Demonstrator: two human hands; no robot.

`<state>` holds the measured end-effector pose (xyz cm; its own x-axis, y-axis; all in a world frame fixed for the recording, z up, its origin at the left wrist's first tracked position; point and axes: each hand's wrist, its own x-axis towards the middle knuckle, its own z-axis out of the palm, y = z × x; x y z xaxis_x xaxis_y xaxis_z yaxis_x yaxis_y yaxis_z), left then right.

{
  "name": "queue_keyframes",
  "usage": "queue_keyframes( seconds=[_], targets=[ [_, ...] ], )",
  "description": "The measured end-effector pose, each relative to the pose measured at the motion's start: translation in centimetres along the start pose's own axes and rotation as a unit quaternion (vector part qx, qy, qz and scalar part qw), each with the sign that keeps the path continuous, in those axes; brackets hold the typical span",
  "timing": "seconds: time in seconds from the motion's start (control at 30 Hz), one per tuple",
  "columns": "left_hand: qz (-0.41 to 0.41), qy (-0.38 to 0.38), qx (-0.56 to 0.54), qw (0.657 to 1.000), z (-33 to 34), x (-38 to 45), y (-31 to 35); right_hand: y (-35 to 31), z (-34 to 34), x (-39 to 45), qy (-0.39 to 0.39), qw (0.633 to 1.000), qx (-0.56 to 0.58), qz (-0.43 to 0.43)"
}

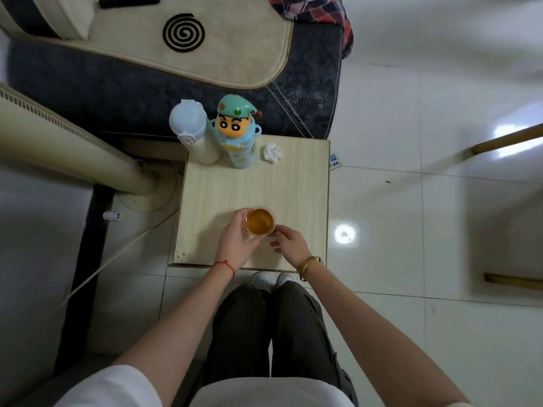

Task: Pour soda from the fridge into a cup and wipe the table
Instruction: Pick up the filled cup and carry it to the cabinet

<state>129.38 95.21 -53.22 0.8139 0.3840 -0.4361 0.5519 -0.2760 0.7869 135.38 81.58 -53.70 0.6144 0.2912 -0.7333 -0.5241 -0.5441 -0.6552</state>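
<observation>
A clear cup (259,221) filled with amber soda stands on the small light-wood table (296,183), near its front edge. My left hand (238,240) curls round the cup's left side and grips it. My right hand (289,240) sits at the cup's right, fingertips touching its rim and wall, fingers bent. A crumpled white tissue (272,153) lies at the table's back right. No soda bottle is in view.
A white flask (196,133) and a blue cartoon-figure bottle (238,133) stand at the table's back left. A bed with a dark mattress (308,92) lies behind. A fan pole (73,148) leans at the left. White tiled floor spreads to the right.
</observation>
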Motion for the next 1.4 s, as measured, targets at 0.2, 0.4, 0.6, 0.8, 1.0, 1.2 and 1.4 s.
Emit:
queue_keyframes(
  seconds=[0.2,0.4,0.6,0.8,1.0,1.2,1.4],
  targets=[
    [0.0,-0.002,-0.002,1.0,0.8,0.3,-1.4,1.2,0.6,0.7,0.002,1.0,-0.001,-0.007],
    [-0.015,-0.015,0.038,0.999,0.3,-0.4,-1.1,0.8,-0.1,-0.2,-0.001,0.998,-0.068,-0.004],
    [-0.021,-0.023,0.161,0.986,-3.4,-3.9,2.4,-1.6,-3.5,-5.4,0.018,0.972,-0.233,-0.017],
    [0.041,-0.045,0.226,0.972,-8.4,-8.3,8.3,-6.2,-6.9,-12.5,0.051,0.933,-0.351,-0.065],
    [0.098,-0.055,0.251,0.961,-11.9,-11.7,13.7,-10.2,-8.7,-19.3,0.114,0.918,-0.361,-0.118],
    [0.151,-0.069,0.278,0.946,-13.4,-14.1,17.7,-11.6,-9.5,-24.3,0.162,0.905,-0.367,-0.139],
    [0.198,-0.101,0.302,0.927,-13.5,-15.4,20.6,-11.3,-10.6,-27.7,0.224,0.905,-0.333,-0.14]
  ],
)
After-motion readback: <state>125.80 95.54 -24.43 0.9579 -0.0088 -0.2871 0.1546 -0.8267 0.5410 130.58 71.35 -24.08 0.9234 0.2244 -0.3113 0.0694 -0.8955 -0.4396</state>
